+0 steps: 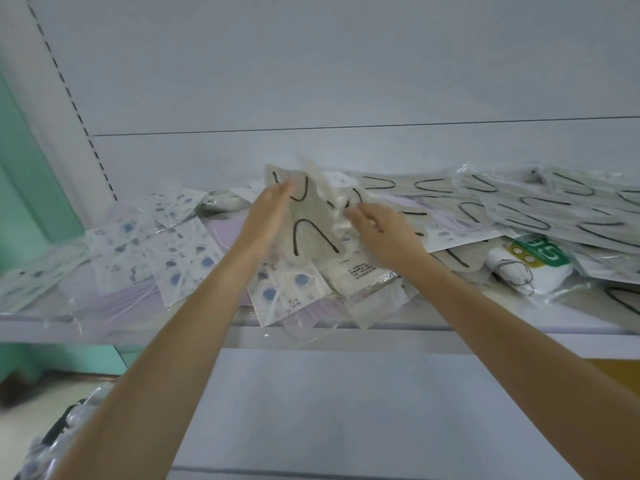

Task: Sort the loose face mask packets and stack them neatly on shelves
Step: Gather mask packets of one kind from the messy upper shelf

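- Centrally, a beige packet (308, 220) with black ear loops stands tilted up off the pile, held between both hands above the middle of the shelf (502, 341).
- At its 9 o'clock edge the left hand (273, 206) lies against it with fingers straight and close together. The fingertips are blurred and the thumb is hidden.
- At its 3 o'clock edge the right hand (381, 230) reaches into crinkled clear wrap. Its fingertips are blurred, so I cannot tell whether it pinches the wrap or only touches it.
- Just below, at 5 o'clock, a text packet (360, 271) with small black print lies flat under the right wrist.
- At 6 to 9 o'clock, printed packets (156, 244), white with blue and grey figures, overlap loosely along the shelf.
- Lilac packets (225, 230) show under and between them.
- At 3 o'clock a beige pile (519, 209) of like packets with black loops fans out toward the far end.
- A green-label packet (533, 258) lies near the front, partly under that pile.
- Some packets overhang the front lip.
- At 12 o'clock rises the pale back panel (311, 81).
- At 10 o'clock stands a slotted upright (69, 88), with a green wall (27, 168) beyond it.
- At 6 o'clock a lower shelf (346, 410) shows between the forearms.
- At 7 o'clock sits a dark bag (52, 445) with clear wrap in it.
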`<state>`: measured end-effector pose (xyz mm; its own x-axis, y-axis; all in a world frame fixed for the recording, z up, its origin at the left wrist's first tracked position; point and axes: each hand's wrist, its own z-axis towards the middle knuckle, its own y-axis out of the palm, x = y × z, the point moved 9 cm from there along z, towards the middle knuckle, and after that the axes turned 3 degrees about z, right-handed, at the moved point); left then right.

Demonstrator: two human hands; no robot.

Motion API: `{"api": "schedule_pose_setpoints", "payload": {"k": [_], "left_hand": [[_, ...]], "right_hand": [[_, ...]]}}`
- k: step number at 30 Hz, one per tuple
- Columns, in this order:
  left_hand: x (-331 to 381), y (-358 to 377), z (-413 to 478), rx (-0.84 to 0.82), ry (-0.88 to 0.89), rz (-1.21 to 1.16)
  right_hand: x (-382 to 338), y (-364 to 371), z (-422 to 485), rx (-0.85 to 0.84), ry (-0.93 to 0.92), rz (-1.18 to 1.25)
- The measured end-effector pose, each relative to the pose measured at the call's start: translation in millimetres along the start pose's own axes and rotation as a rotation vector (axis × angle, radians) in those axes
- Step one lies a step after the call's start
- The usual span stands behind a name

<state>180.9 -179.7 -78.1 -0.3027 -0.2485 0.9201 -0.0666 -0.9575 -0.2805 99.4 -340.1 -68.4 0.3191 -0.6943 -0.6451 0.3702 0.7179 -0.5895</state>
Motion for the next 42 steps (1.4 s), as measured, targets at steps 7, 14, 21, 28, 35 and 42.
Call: {"api": "schedule_pose_setpoints", "payload": {"k": [7, 14, 21, 28, 35, 42], "left_hand": [[-7.3, 10.0, 5.3, 0.015, 0.023, 0.064], [-0.6, 9.7, 7.2, 0.043, 0.073, 0.108], [8.1, 20.9, -2.2, -0.052, 0.066, 0.005], [4.6, 8.4, -0.8, 0.001, 0.116, -0.005], [-0.9, -10.1, 1.9, 0.096, 0.11, 0.049], [11.1, 3.1, -6.5, 0.069, 0.169, 0.122]], "right_hand": [[27.0, -1.8, -3.9, -0.159, 0.108, -0.402], [53.4, -22.1, -0.1, -0.067, 0.205, -0.394], [6.5, -19.5, 5.5, 0.148, 0.095, 0.081], [15.9, -3.0, 12.1, -0.032, 0.094, -0.168], [68.7, -24.3, 5.5, -0.095, 0.399, -0.468], [41.8, -61.3, 11.9, 0.324, 0.272, -0.049]]}}
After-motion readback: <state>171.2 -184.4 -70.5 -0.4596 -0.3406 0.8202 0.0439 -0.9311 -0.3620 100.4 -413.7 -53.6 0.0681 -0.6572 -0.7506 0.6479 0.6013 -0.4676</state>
